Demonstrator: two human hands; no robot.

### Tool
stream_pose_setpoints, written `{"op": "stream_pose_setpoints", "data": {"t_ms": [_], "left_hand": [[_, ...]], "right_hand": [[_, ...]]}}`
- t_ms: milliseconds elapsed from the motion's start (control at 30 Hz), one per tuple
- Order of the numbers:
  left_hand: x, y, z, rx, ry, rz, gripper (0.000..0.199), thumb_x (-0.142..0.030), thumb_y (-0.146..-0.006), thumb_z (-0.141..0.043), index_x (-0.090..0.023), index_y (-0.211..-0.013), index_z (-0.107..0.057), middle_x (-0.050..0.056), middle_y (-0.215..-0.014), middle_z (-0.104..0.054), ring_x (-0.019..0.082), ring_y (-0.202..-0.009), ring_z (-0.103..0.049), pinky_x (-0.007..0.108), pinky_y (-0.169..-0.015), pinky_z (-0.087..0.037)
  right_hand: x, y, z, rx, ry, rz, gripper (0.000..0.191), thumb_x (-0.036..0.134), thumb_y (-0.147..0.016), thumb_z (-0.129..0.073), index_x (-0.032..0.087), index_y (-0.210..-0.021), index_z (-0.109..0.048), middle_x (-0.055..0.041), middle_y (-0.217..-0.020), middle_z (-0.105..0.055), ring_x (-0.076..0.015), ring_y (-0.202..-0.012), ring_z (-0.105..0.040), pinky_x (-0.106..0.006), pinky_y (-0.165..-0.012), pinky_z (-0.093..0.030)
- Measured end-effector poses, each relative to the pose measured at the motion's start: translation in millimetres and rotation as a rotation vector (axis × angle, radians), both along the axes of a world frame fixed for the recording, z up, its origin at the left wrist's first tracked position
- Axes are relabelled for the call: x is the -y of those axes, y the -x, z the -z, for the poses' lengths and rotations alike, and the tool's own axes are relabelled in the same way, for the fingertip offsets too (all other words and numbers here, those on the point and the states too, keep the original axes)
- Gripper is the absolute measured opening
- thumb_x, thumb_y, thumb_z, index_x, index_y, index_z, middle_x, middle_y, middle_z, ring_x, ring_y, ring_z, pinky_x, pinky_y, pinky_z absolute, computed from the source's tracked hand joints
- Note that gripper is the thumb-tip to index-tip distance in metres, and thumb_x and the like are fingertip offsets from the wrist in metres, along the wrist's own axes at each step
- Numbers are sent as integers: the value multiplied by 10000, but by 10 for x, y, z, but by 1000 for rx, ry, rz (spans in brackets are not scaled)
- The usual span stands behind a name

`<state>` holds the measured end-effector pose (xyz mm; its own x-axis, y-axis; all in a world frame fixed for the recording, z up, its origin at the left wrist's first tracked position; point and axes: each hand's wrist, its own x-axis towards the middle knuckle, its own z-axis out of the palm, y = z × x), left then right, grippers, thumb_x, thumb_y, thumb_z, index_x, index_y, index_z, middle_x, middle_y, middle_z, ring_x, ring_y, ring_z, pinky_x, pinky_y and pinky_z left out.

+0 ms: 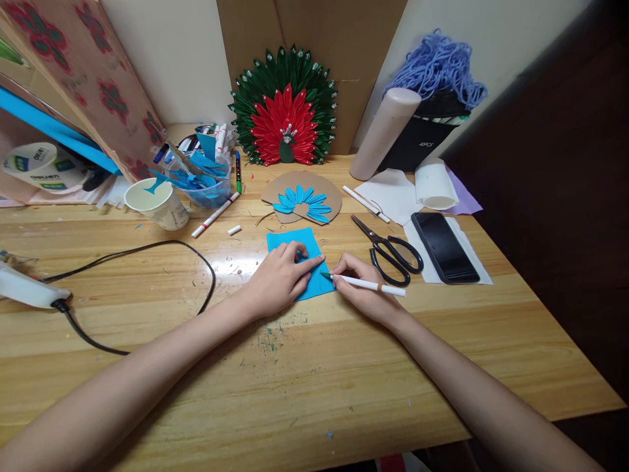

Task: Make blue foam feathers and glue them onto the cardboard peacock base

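Observation:
A square of blue paper (317,288) lies on the table in front of me. My left hand (282,272) rests on it, index finger and thumb spread and pressing the sheet down, the other fingers partly bent. Held in my right hand (363,285) is a white marker (381,287), its dark green tip touching or just above the sheet near the right edge. Just beyond the sheet sits a cardboard piece (327,187) with blue petals (301,196) fanned on it. Black-handled scissors (390,252) lie open to the right of the sheet.
A green and red peacock (284,121) stands at the back. To the left are a paper cup (162,210), a tub of blue scraps (213,193), a marker cap (234,230) and a corded white tool (29,288). A phone (447,249) and a pink cylinder (386,134) are right.

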<state>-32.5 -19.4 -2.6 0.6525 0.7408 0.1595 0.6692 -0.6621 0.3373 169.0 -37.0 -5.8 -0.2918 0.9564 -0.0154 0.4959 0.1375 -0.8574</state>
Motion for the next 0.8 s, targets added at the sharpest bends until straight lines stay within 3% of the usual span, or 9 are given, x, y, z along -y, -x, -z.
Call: {"op": "stream_pose_setpoints", "data": {"t_ms": [533, 700, 800], "left_hand": [[-18, 10, 1, -6, 9, 13, 396, -276, -898, -361, -225, -1274, -475, 104, -1108, -455, 224, -962, -440, 393, -856, -394], [8, 9, -10, 58, 18, -4, 388, -260, -895, -371, -226, -1271, -459, 98, -1107, -472, 217, -980, -460, 384, -854, -407], [7, 36, -59, 184, -44, -244, 370, -204, -902, -333, -190, -1258, -432, 110, -1107, -481, 208, -997, -469, 354, -832, -426]], "right_hand": [[-36, -113, -8, -113, 106, -249, 107, 145, -720, -544, 177, -651, -468, 26, -642, -498, -102, -575, -431, -218, -523, -315], [-111, -158, 43, -398, 90, -19, 146, 313, -791, -561, 189, -746, -498, 20, -648, -526, -122, -596, -486, -240, -558, -368], [-139, -156, 31, -410, 47, 117, 152, 338, -791, -581, 195, -803, -527, 25, -664, -512, -111, -580, -461, -228, -534, -348]]}}
